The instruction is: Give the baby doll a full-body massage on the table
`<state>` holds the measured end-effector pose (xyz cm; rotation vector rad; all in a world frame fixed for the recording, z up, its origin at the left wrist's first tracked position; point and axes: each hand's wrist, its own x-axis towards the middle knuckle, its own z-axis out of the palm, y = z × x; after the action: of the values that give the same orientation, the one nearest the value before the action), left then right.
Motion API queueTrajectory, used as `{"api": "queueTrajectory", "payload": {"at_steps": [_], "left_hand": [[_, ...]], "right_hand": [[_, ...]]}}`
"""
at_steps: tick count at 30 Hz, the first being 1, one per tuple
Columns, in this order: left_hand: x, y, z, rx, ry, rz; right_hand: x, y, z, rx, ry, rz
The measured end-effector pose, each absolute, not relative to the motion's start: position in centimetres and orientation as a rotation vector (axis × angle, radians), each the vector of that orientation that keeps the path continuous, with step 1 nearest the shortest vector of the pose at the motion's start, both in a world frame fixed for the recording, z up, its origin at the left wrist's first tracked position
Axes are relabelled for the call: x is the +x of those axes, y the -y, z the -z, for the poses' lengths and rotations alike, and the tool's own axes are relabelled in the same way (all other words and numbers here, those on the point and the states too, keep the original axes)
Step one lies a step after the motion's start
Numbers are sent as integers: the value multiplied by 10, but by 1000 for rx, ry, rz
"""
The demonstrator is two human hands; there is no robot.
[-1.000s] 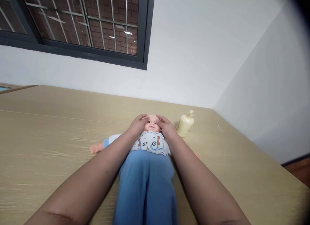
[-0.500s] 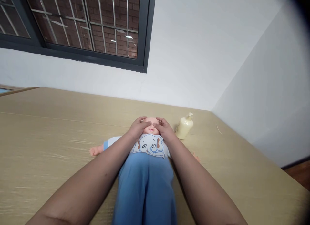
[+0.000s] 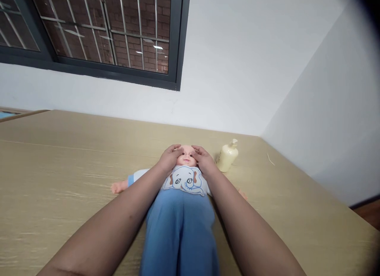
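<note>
The doll's head [image 3: 187, 158] looks like smooth plastic with a soft sheen; its trousers [image 3: 181, 228] are matt cloth. The pump bottle [image 3: 227, 157] appears glossy and smooth, like plastic. The tabletop [image 3: 74, 189] is wood-look, faintly streaked, with a dull shine.

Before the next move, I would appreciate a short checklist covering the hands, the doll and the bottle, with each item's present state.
1. Doll lying face up on the table: ok.
2. Left hand at one side of its head: ok.
3. Right hand at the other side: ok.
4. Both of the doll's eyes in view: ok.
5. Bottle standing on the table: ok.
6. Gap between bottle and right hand: cannot tell.
</note>
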<state>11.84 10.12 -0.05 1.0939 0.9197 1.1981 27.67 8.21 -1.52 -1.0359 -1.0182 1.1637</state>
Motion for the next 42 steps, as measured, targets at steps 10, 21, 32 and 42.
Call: {"api": "queueTrajectory", "payload": {"at_steps": [10,21,32,42], "left_hand": [[99,-90,-11,1247,-882,-1093],[80,-91,-8,1899,-1000,-854],[84,-87,3,2018,-1198,-883],[79,-92,8,1927,-1134,-919]], "right_hand": [[294,-72,11,-986,1179,-1367],[298,-67,4,-1146,1506,-1217],[299,-66,10,-1254,1564,-1043],[302,-71,14,-1146,1538,-1097]]}}
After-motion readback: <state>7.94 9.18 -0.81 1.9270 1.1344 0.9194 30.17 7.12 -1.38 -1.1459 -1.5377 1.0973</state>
